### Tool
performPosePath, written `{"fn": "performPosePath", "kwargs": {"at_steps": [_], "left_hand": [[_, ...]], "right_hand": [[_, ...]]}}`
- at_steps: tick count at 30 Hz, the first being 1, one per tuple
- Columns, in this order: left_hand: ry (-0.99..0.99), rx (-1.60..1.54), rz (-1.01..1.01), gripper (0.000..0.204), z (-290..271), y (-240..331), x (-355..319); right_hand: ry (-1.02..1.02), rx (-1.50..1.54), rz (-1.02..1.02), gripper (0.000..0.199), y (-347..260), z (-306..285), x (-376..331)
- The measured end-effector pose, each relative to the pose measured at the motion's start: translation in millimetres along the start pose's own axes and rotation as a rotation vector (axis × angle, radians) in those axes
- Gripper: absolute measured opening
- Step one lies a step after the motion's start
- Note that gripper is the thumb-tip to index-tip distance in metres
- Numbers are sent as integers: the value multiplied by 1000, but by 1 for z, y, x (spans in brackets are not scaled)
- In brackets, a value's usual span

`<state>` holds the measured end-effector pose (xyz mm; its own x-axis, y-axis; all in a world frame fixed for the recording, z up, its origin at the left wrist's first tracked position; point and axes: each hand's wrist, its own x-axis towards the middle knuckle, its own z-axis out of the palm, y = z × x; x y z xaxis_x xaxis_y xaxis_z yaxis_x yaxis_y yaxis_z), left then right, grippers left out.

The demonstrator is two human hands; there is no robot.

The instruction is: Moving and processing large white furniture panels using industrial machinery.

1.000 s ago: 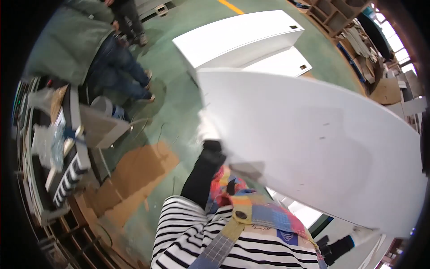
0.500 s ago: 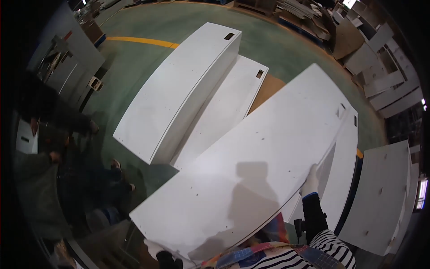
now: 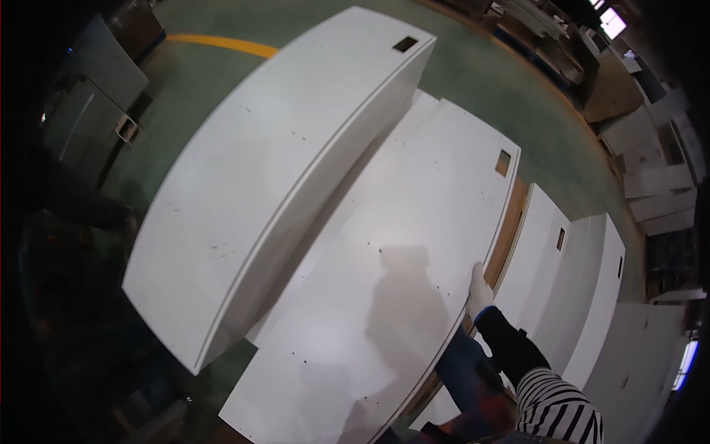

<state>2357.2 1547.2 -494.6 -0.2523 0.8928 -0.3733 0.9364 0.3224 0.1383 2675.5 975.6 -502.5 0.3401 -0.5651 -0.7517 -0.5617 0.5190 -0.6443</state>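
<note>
A large white panel [image 3: 421, 200] with a small rectangular cutout near its far right corner fills the middle of the view. It is beside a taller pile of white panels [image 3: 244, 155], overlapping the lower level there. My right hand [image 3: 479, 290], in a pale glove, grips the panel's right edge, thumb on top and fingers hidden underneath. My left hand is out of sight; the panel's near left corner shows at the bottom without it. My shadow falls across the panel's surface.
More white panels with cutouts [image 3: 543, 237] stand to the right of my forearm. Further right leans a pale panel [image 3: 636, 348]. Stacked boards [image 3: 636, 111] line the far right. A yellow line [image 3: 222, 44] crosses the green floor, and dark shapes fill the left.
The panel has shifted leftward, from over the right-hand stack to beside the taller pile, uncovering the stack on the right. My right hand moved with it; my left hand has gone out of view.
</note>
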Motion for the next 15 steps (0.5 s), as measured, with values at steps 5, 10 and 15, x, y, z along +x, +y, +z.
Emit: {"fn": "performPosePath", "kwargs": {"at_steps": [5,10,15], "left_hand": [[3,-128,-96,67,112,21,-35],[-23,-255,-175,63,177,32,-57],[-79,-15,63,51,213,36,-40]], "right_hand": [[77,-132,-37,84,-19,59,114],[10,-125,-63,87,-13,89,178],[-99,-338,-174,80,0,74,227]]}}
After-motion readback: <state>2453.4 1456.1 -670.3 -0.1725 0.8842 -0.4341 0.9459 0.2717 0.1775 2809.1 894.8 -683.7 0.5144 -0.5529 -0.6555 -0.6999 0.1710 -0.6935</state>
